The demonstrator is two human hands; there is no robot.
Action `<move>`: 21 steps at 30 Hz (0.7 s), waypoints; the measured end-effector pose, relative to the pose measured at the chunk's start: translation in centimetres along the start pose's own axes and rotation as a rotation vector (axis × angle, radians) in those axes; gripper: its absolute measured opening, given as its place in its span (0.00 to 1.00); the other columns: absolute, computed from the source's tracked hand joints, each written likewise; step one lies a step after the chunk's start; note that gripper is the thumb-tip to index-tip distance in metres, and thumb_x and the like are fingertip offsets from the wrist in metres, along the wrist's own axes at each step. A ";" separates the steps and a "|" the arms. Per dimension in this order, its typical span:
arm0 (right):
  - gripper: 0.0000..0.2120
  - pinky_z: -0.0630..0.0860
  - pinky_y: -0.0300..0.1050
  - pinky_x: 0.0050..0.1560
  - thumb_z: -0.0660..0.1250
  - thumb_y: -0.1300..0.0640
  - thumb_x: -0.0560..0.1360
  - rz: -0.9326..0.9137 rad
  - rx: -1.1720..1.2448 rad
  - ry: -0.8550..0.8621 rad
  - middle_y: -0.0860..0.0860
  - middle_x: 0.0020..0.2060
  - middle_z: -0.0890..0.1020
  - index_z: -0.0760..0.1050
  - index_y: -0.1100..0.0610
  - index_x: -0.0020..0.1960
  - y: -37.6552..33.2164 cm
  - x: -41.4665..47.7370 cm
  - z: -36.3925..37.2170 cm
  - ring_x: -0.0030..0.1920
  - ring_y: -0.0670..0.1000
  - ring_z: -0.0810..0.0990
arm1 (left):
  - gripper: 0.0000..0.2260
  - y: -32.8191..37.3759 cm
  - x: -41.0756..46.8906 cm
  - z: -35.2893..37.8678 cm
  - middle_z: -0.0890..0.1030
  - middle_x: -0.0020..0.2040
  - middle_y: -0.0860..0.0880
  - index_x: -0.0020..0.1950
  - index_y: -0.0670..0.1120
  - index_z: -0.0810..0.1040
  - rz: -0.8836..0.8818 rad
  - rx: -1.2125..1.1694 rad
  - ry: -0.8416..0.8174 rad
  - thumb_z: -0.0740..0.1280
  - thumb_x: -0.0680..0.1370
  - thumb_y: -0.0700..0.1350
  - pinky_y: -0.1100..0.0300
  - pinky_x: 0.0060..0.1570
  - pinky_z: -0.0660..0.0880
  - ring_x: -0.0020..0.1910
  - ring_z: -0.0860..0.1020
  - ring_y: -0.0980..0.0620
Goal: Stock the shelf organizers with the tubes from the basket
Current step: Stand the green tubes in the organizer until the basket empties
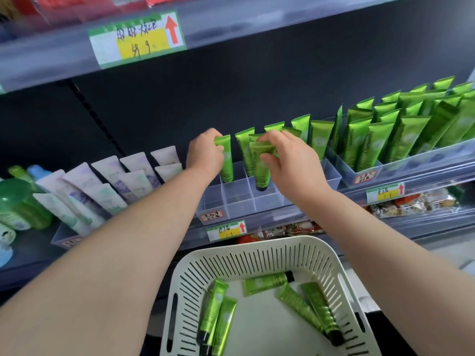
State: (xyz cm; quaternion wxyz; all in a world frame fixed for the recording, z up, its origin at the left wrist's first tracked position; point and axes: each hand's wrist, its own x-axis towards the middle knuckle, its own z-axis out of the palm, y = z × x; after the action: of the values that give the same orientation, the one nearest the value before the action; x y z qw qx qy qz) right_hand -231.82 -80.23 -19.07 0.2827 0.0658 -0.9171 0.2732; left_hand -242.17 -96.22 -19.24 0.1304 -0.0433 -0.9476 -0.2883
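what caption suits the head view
Left hand and right hand each hold a green tube in the clear organizer; five tubes lie in the white basket.

green tubes (227,172) upright in clear divided organizer (237,195), five loose tubes (264,283) flat in white slotted basket (257,258)

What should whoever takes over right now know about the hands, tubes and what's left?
Left hand: grips a green tube upright in the clear organizer.
Right hand: grips a second tube, cap down in a cell to its right.
Done: back cells hold tubes; the neighbouring organizer looks full.
Left: front cells empty; five loose tubes in the white basket.
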 end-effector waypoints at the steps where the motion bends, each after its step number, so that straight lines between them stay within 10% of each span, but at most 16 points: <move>1: 0.11 0.74 0.47 0.41 0.64 0.59 0.77 0.001 0.001 0.002 0.50 0.49 0.79 0.74 0.55 0.59 0.0 0.1 0.1 0.44 0.52 0.75 | 0.12 -0.1 0.0 0.2 0.79 0.53 0.49 0.57 0.50 0.78 -0.005 0.003 -0.005 0.62 0.78 0.37 0.59 0.42 0.66 0.47 0.74 0.50; 6: 0.12 0.76 0.50 0.43 0.63 0.58 0.78 0.002 -0.005 -0.016 0.51 0.51 0.79 0.73 0.55 0.60 -0.5 0.6 0.6 0.46 0.53 0.76 | 0.23 0.0 -1.0 -0.4 0.74 0.66 0.48 0.70 0.52 0.71 0.054 -0.016 0.047 0.61 0.78 0.32 0.60 0.51 0.68 0.56 0.73 0.53; 11: 0.11 0.75 0.51 0.42 0.62 0.59 0.77 -0.011 -0.016 -0.026 0.52 0.50 0.78 0.73 0.55 0.60 -1.7 1.6 0.9 0.50 0.55 0.75 | 0.16 -0.9 -2.8 -3.0 0.70 0.70 0.50 0.62 0.47 0.78 0.287 0.120 0.100 0.63 0.77 0.33 0.55 0.57 0.69 0.67 0.68 0.48; 21: 0.13 0.71 0.48 0.40 0.62 0.60 0.76 -0.004 -0.032 -0.051 0.54 0.52 0.78 0.72 0.55 0.60 -3.9 4.7 3.4 0.50 0.59 0.76 | 0.15 -4.2 -6.6 -4.7 0.77 0.61 0.50 0.54 0.47 0.81 0.512 0.342 -0.127 0.64 0.75 0.31 0.51 0.57 0.73 0.65 0.69 0.49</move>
State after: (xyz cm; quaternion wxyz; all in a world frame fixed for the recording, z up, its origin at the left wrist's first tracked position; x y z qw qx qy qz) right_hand -236.29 -85.22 -17.00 0.2609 0.0700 -0.9281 0.2563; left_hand -235.44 -102.36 -19.56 0.1447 -0.2757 -0.9470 -0.0791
